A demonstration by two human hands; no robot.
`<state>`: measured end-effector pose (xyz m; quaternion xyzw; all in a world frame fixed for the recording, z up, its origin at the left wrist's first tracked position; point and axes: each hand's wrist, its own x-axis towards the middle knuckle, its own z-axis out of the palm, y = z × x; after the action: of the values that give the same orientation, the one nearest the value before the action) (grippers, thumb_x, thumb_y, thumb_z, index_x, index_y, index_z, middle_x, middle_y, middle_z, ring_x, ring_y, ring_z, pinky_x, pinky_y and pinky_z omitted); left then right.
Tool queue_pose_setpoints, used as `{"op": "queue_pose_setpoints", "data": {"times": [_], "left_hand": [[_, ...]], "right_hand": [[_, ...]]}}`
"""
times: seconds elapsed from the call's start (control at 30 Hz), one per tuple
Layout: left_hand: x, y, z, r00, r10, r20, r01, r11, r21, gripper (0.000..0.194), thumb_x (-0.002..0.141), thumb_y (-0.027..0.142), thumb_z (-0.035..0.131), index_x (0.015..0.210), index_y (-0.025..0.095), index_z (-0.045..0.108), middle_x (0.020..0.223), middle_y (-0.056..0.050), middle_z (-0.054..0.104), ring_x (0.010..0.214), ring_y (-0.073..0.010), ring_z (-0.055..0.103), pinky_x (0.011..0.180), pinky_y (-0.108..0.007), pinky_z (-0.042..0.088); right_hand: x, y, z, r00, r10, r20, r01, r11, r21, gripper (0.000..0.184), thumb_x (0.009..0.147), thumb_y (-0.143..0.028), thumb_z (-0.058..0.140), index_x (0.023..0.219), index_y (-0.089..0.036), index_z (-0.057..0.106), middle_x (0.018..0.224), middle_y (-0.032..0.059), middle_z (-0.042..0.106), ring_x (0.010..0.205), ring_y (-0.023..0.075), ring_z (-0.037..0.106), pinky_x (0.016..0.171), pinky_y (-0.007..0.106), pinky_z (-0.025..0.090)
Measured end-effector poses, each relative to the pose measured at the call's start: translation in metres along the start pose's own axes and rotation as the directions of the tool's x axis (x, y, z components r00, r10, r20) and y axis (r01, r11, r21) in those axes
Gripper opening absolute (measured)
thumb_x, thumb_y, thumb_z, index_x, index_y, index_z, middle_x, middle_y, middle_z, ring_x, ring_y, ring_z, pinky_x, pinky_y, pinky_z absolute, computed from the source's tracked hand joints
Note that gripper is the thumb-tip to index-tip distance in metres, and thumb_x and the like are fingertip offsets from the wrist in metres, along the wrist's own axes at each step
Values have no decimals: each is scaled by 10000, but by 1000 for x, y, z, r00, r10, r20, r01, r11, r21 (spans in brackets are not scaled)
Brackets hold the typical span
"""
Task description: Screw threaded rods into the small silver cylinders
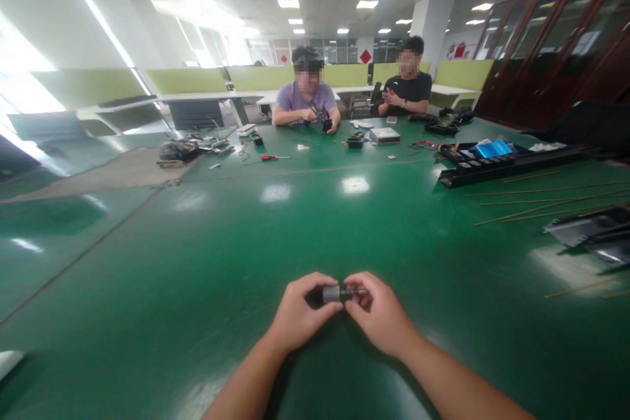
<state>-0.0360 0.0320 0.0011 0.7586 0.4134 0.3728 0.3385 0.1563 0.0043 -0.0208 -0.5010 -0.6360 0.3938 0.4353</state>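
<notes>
A small grey-and-black cylinder with a narrower dark end lies level between my hands, just above the green table. My left hand is closed around its thicker grey part, thumb below and fingers above. The fingers of my right hand pinch the thin end on the right. Part of the cylinder is hidden by my fingers, and its exact kind is too small to make out.
Across the table sit a person in purple handling a dark device and a person in black. A red screwdriver and a box lie farther off. At right are a black tray and thin rods.
</notes>
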Motion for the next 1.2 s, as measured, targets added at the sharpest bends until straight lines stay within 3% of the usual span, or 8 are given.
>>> {"op": "queue_pose_setpoints", "data": {"times": [0.23,0.73,1.2], "left_hand": [[0,-2,1,1000,17,21,-17,1000,11,239,754,316,775,946,197,700,900,-43,715,828,-186,657,761,-287,489],[-1,3,1,997,80,-18,-79,995,57,236,760,339,773,939,201,708,892,-50,729,812,-187,671,749,-283,508],[-3,2,2,996,84,-13,-82,989,122,224,767,337,766,944,207,719,905,-53,743,822,-197,689,762,-297,524]], "right_hand": [[0,-4,-1,1000,1,12,-2,999,48,269,771,-111,600,1023,-197,638,976,35,656,807,163,633,720,260,503],[1,-8,-6,998,-45,40,43,998,40,172,759,-114,626,898,-182,702,825,17,643,722,149,599,654,239,463],[2,-6,-8,998,26,61,-30,997,71,124,785,-153,630,862,-173,726,838,33,708,786,182,654,724,270,486]]}}
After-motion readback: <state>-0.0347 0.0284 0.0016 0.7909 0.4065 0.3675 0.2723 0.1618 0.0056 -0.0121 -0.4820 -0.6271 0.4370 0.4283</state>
